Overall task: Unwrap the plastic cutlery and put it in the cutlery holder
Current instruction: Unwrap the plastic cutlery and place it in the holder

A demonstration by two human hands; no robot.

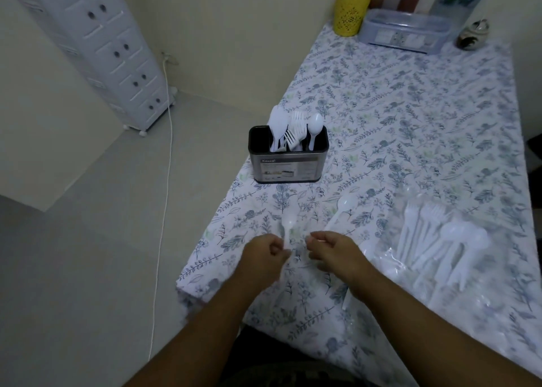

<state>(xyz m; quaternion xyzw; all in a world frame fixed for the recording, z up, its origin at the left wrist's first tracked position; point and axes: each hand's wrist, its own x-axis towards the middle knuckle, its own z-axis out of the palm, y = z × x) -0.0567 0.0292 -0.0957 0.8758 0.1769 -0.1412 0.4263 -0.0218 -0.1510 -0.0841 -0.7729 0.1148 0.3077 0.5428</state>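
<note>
Hands over table's near edge, close together. Left hand and right hand, fingers curled, pinch clear wrapper around white spoon between them. Cutlery holder stands at table's left edge, holding spoons and forks. Wrapped cutlery pile lies near right edge. Loose spoon lies between holder and pile.

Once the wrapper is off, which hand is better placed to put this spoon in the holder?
Probably the left hand. It pinches the spoon by its handle, and the holder stands ahead on its side. The right hand seems to pinch only the wrapper.
</note>
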